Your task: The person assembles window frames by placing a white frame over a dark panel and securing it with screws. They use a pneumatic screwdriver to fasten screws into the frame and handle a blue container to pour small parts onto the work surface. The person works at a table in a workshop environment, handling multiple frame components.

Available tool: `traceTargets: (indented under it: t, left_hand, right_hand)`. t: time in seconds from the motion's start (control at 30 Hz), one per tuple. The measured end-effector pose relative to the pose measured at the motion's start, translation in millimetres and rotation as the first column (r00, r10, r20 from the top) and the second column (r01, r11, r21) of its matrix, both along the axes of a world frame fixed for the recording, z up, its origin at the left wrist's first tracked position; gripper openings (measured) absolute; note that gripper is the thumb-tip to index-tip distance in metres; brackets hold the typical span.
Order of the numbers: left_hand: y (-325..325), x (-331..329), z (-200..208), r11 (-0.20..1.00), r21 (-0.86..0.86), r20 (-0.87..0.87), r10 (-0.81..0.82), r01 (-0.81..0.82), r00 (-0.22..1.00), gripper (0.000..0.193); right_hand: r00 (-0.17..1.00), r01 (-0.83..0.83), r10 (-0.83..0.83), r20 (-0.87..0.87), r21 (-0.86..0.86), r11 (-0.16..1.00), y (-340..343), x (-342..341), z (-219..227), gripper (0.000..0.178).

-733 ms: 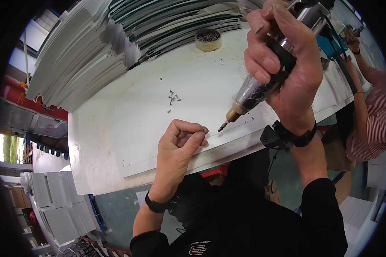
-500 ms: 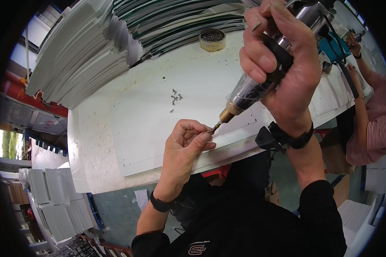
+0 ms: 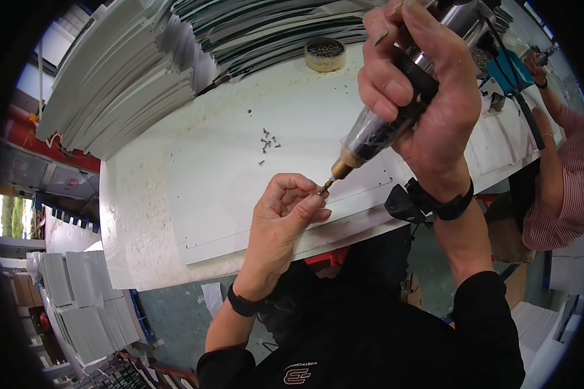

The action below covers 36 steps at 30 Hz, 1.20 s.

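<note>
My right hand (image 3: pixel 428 97) is wrapped round a power screwdriver (image 3: pixel 373 133), tilted so its brass-coloured nose and bit point down and left. At the bit's tip, my left hand (image 3: pixel 285 211) pinches a small screw (image 3: pixel 321 190) between thumb and forefinger. Both hands hover over the near edge of a white panel (image 3: pixel 220 188) that lies on the worktable. Several loose screws (image 3: pixel 266 141) are scattered on the panel, beyond my left hand. Farther back stands a round tub (image 3: pixel 325 56) filled with small dark screws.
Stacks of white panels (image 3: pixel 126 71) and green-edged sheets (image 3: pixel 266 32) crowd the table's far side. A teal bin (image 3: pixel 507 70) stands at the right, near a co-worker in a striped sleeve (image 3: pixel 558 220). More stacked white panels (image 3: pixel 87 305) are at lower left.
The screwdriver and both hands have shifted very slightly in view. My left fingers still pinch the screw at the bit's tip.
</note>
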<state>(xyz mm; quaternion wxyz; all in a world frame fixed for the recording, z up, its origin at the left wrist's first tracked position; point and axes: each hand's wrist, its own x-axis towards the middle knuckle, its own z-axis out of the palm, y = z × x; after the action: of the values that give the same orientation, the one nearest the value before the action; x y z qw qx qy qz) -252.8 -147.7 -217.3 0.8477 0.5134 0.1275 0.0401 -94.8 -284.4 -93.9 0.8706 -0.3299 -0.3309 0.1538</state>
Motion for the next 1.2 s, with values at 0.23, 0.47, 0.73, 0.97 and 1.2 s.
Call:
traceTargets:
  t: [0.23,0.47,0.73,0.97,1.2]
  left_hand:
    - [-22.3,15.0,6.4,0.978,0.205,0.022,-0.029,0.024,0.999,0.026]
    - [-50.3,44.3,-1.9,0.697,0.716,0.057,-0.102,0.031,0.993,0.021]
    - [-62.1,52.2,-20.6,0.484,0.869,0.181,-0.123,-0.1,0.976,0.022]
    - [-67.3,52.9,-14.0,0.486,0.869,0.166,-0.111,-0.092,0.98,0.024]
    - [-56.2,51.5,-20.3,0.408,0.908,0.193,-0.191,-0.101,0.962,0.031]
  right_hand:
    - [0.997,-0.063,0.067,0.039,-0.102,0.993,-13.0,4.5,6.4,0.025]
    - [0.979,0.067,-0.016,0.202,-0.252,0.965,-30.1,8.2,1.6,0.019]
    - [0.957,-0.039,0.128,0.261,-0.323,0.946,-46.2,11.5,-11.7,0.012]
    - [0.944,0.024,0.07,0.321,-0.28,0.96,-45.5,10.6,-31.3,0.012]
    - [0.89,0.226,-0.051,0.454,-0.341,0.912,-41.6,8.6,-39.5,0.009]
